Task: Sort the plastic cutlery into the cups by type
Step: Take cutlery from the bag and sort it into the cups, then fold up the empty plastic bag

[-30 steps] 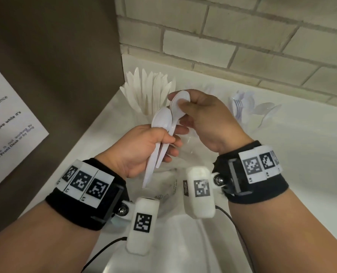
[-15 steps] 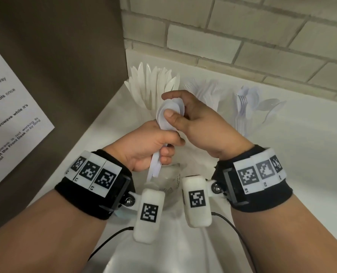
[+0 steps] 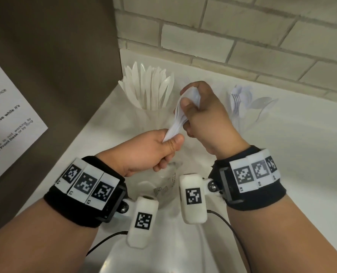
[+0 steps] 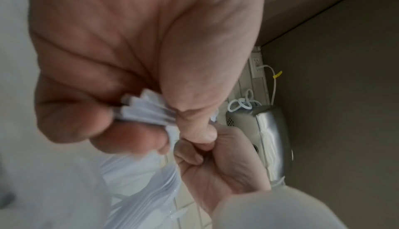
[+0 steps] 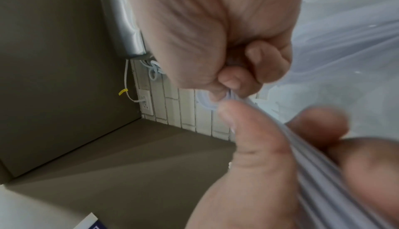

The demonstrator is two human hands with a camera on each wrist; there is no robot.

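A bundle of white plastic spoons [image 3: 176, 123] hangs tilted between both hands above the counter. My left hand [image 3: 167, 141] grips the handle ends [image 4: 146, 111] with thumb and curled fingers. My right hand [image 3: 185, 107] is curled round the bowl ends; one bowl [image 5: 204, 99] shows past its thumb. A clear cup of white knives [image 3: 149, 89] stands behind the hands at the left. A second clear cup [image 3: 242, 103] with forks and spoons stands at the right, behind my right hand. Below the hands stands a clear cup [image 3: 163, 186]; I cannot tell what is in it.
A brown panel [image 3: 55, 66] with a paper notice [image 3: 9, 119] closes off the left side. A brick wall [image 3: 242, 36] runs along the back of the white counter [image 3: 291, 154]. A metal appliance [image 4: 270, 138] and a wall outlet [image 4: 257, 67] show in the left wrist view.
The spoons have been gathered into one bundle. My right hand has gone from pinching one bowl to wrapping all the bowls, and my left hand has slid down to the handle ends.
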